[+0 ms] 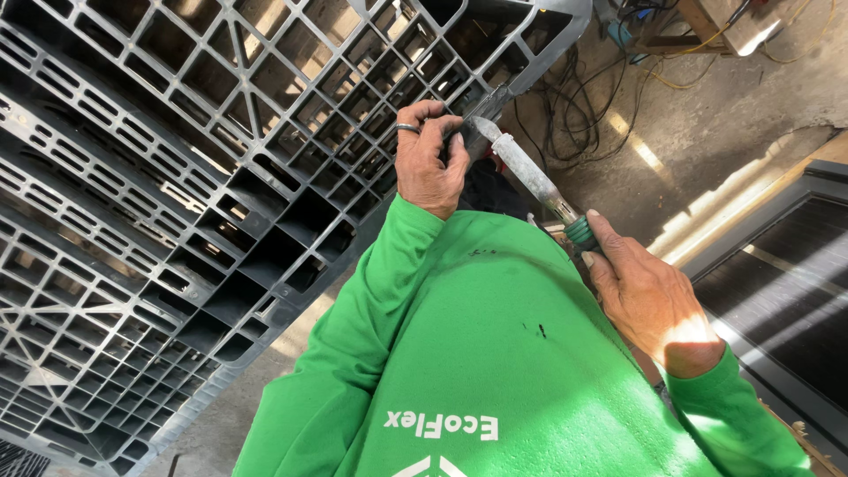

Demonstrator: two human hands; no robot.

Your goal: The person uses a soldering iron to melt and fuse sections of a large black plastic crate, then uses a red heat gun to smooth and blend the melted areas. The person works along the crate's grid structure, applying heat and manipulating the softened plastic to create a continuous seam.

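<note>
Soldering iron (530,172) gripped in right hand (649,296), left hand (428,159) pinching pallet (177,194) edge.

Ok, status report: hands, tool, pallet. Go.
Right hand grips green-handled tool. Left hand pinches dark strip at tool tip, against grey plastic pallet edge. Nothing in the way.

Concrete floor (707,115), grey and dusty, patches of sunlight across it. Tangle of black cables (574,106) lies on it at top centre, with yellow cords (698,53) running near wooden pieces (698,22) at top right. Dark grey plastic pallet (177,194), open grid of ribs and square cells, fills the left side, tilted; lower edge seems to meet the floor at bottom left, contact not clear. Dark framed panel (777,265) lies at right beside a pale wooden strip (751,199).
</note>
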